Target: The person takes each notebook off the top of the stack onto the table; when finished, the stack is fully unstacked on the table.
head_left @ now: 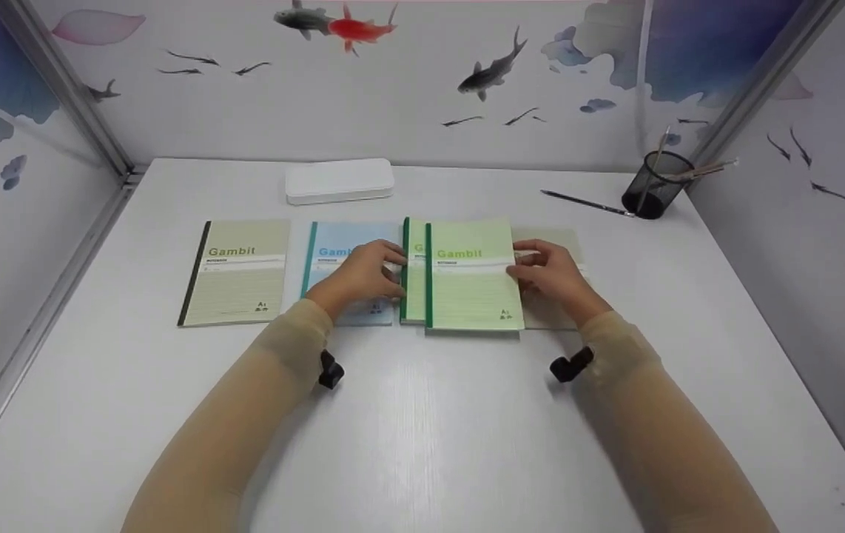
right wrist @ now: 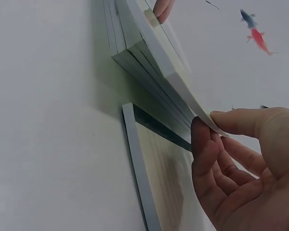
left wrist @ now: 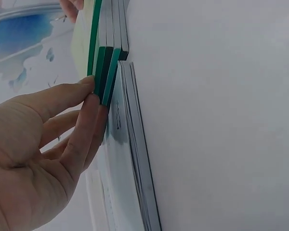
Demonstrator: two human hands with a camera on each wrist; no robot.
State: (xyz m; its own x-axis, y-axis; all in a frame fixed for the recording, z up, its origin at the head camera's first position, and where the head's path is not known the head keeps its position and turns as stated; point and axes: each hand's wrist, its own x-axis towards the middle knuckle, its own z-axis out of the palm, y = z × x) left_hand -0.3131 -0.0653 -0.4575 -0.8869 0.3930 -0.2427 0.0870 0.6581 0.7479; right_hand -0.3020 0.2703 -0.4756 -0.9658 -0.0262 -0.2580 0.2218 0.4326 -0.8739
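A light-green notebook point(head_left: 474, 277) with a dark green spine lies uppermost on a stack, shifted right of the green notebook point(head_left: 414, 289) beneath it. My right hand point(head_left: 552, 277) pinches its right edge, thumb above and fingers below, and that edge is raised in the right wrist view. At the left side, my left hand point(head_left: 363, 274) rests its extended fingertips and thumb against the stacked spines point(left wrist: 106, 77). Under the left hand lies a blue notebook point(head_left: 319, 296), partly covered. A grey-beige notebook point(head_left: 559, 311) lies beneath the right hand, partly hidden by the green one.
Another grey-beige notebook point(head_left: 237, 281) with a black spine lies at the left. Toward the back are a white case point(head_left: 339, 181), a dark pencil point(head_left: 585, 202) and a black mesh holder point(head_left: 655, 189) with pencils. Printed walls border the white table point(head_left: 422, 444).
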